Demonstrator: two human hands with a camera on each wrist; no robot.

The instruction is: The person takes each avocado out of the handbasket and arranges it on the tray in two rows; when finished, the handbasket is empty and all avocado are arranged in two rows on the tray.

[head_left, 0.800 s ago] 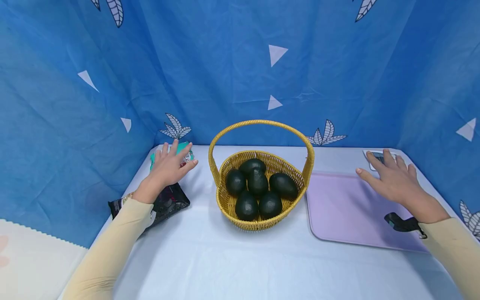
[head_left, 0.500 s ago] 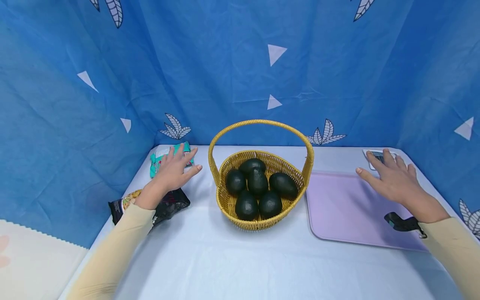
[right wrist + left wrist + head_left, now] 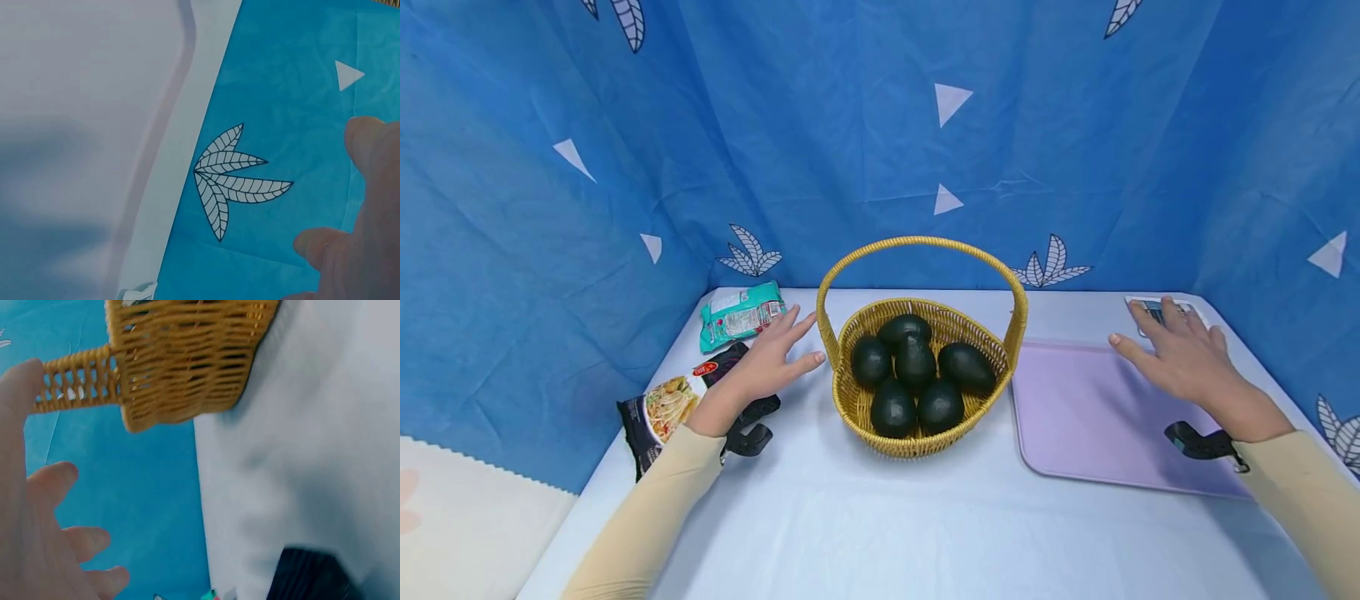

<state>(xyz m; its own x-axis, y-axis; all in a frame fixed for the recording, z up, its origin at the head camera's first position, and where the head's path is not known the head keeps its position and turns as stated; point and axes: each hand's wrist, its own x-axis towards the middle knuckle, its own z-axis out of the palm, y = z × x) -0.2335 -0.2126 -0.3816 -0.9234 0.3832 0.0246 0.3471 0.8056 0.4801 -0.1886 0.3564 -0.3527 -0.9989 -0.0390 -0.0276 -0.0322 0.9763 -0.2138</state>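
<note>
A yellow wicker basket [image 3: 902, 450] with a tall arched handle stands in the middle of the table, holding several dark avocados [image 3: 916, 363]. Just left of it, my left hand [image 3: 771, 358] hovers with fingers spread and nothing in it; its fingertips are close to the handle's left foot. In the left wrist view the basket's woven side [image 3: 181, 362] shows beyond the thumb, and I cannot tell whether they touch. Over the lilac tray [image 3: 1075, 450] at the right, my right hand [image 3: 1183, 358] is held in the air, fingers spread, holding nothing.
A teal packet [image 3: 741, 315] lies at the back left. Nearer, a black food packet [image 3: 662, 408] with a noodle picture is partly under the left arm. A small flat card-like packet [image 3: 1191, 312] lies behind the tray. Blue curtain [image 3: 865, 167] encloses the table's back and sides.
My left hand has moved right, away from over the teal and black packets, toward the basket. My right hand has stayed almost still above the tray.
</note>
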